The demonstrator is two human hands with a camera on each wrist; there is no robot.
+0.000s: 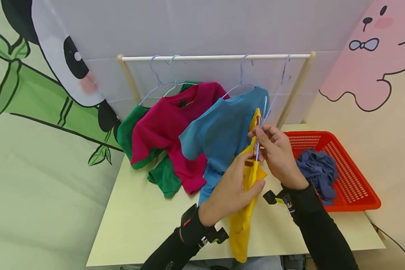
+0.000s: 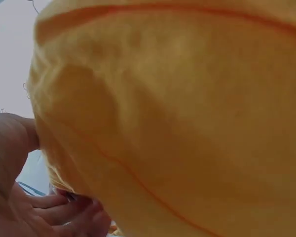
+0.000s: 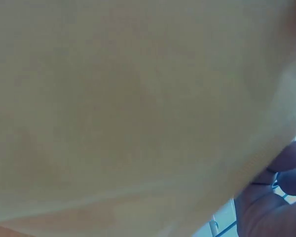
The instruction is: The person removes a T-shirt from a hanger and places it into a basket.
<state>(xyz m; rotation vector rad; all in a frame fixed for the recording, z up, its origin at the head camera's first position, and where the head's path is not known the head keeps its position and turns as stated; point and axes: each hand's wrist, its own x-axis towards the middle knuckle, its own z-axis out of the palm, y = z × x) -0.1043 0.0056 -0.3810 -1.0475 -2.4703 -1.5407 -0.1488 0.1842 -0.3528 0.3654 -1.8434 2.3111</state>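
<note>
Head view: right hand (image 1: 279, 156), pinching lilac hanger (image 1: 257, 150); left hand (image 1: 232, 191), thumb and fingers holding yellow garment (image 1: 244, 221), right of centre; red basket (image 1: 349, 187), far right. Left wrist view only: orange line (image 2: 187, 7), top of frame. Right wrist view: garment filling most, fingers (image 3: 269, 210) lower right.

Head view's bright, even over the table (image 1: 128, 225); left wrist view's dim, yellow cloth (image 2: 197, 108) soft; right wrist view's hazy, blurred.
</note>
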